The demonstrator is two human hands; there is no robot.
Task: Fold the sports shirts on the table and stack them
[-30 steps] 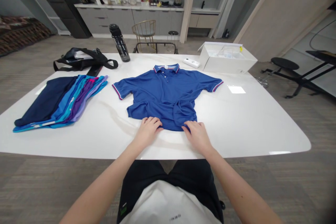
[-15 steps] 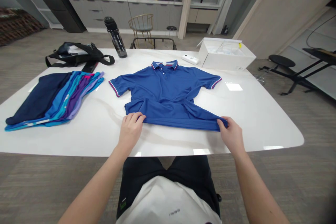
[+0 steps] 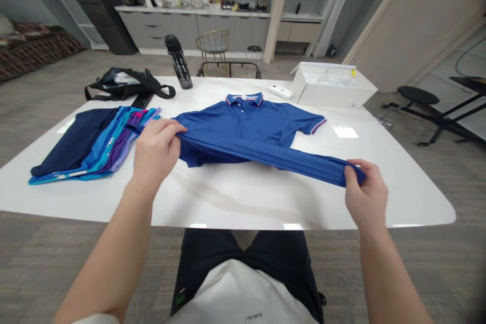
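A blue polo shirt (image 3: 246, 126) lies on the white table with its collar toward the far side and its lower part folded up. My left hand (image 3: 157, 149) pinches the hem at the left, raised above the table and hiding most of the left sleeve. At the other end of the hem, my right hand (image 3: 366, 192) grips the cloth between thumb and fingers, lower and nearer the front edge. Between both hands the hem stretches in a taut, slanting band lifted off the table. The right sleeve, with its striped cuff, lies flat.
Left of the shirt is a stack of folded garments (image 3: 85, 142) in navy, blue and purple. Behind it lie a black bag (image 3: 129, 83) and a dark bottle (image 3: 178, 63). A white box (image 3: 334, 86) and a small white device (image 3: 280, 92) stand at the back right of the table (image 3: 243, 207).
Both hands have moved apart with the hem. My left hand has gone up and left, my right hand to the right. The hem is now lifted and stretched. The view has shifted slightly.
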